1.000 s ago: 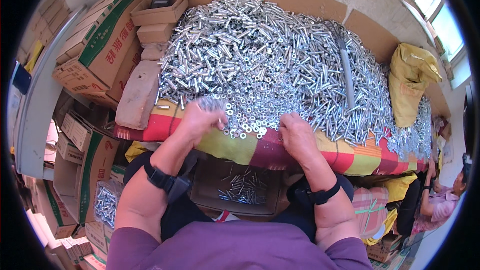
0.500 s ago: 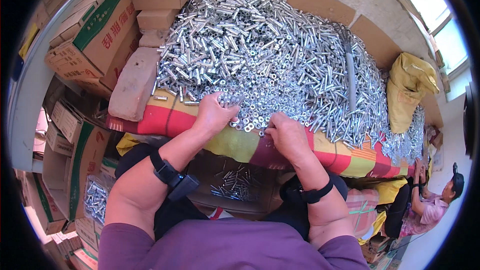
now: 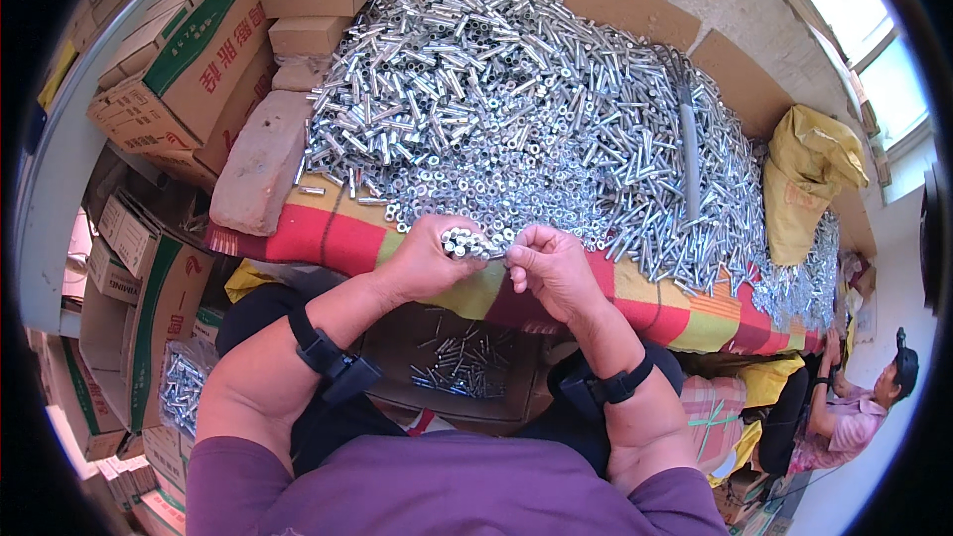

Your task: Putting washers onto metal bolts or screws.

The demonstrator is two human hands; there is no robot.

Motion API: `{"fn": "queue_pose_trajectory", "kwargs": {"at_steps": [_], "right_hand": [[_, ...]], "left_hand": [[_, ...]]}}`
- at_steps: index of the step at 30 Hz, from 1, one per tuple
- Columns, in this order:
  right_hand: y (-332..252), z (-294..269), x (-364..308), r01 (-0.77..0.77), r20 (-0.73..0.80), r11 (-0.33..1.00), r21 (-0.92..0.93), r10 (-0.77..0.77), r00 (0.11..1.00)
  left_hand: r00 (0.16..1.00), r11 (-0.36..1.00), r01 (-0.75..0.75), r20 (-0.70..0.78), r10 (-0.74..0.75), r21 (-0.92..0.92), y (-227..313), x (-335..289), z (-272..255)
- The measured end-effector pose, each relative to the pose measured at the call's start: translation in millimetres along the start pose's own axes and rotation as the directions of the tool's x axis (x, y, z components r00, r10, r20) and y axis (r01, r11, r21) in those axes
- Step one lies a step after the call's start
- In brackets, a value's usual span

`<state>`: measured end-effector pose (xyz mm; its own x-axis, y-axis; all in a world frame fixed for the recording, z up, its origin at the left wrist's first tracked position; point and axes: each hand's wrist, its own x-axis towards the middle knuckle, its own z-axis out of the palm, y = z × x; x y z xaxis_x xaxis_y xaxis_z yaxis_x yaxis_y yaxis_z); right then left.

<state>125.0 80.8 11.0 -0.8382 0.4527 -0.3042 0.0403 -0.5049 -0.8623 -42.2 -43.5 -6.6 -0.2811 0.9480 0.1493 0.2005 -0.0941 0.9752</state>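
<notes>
A big heap of shiny metal bolts and sleeves (image 3: 526,109) covers a table with a red, yellow and green striped cloth (image 3: 338,233). My left hand (image 3: 429,256) is closed around a small bundle of metal sleeves (image 3: 467,243) at the table's near edge. My right hand (image 3: 551,268) is right beside it, fingertips pinched at the end of the bundle; a small part may be between them, but I cannot make one out. Loose nuts and washers (image 3: 467,208) lie just beyond both hands. Each wrist carries a black band.
A cardboard box with finished pieces (image 3: 462,367) sits on my lap below the hands. Stacked cartons (image 3: 189,69) and a brick (image 3: 260,161) flank the left. A yellow sack (image 3: 804,179) lies right. Another seated person (image 3: 854,407) is at lower right.
Both hands have pulled back from the loose nuts at the heap's edge and come together. The left hand now holds the bundle turned toward the right hand's fingertips.
</notes>
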Motion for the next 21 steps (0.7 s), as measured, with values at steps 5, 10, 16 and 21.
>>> {"fn": "queue_pose_trajectory", "kwargs": {"at_steps": [5, 10, 16, 21], "right_hand": [[1.7, -0.5, -4.6, -0.103, 0.132, 0.987, 0.12, 0.087, 0.987], [1.1, -1.1, -8.1, 0.463, 0.394, 0.014, -0.886, -0.503, 0.77], [3.0, -1.8, -9.6, 0.349, 0.337, -0.048, -0.936, -0.406, 0.849], [-4.9, 2.7, -5.2, 0.2, -0.044, 0.803, -0.562, -0.271, 0.962]], "left_hand": [[0.994, 0.997, -0.063, 0.096, 0.059, 0.037, 0.8, -3.4, -8.2], [0.926, 0.888, 0.372, 0.039, -0.376, -0.271, 12.4, -6.5, -12.6], [0.896, 0.851, 0.419, -0.009, -0.445, -0.317, 9.0, -3.7, -3.1], [0.933, 0.882, 0.339, -0.005, -0.361, -0.328, 5.2, -2.0, 5.4]]}}
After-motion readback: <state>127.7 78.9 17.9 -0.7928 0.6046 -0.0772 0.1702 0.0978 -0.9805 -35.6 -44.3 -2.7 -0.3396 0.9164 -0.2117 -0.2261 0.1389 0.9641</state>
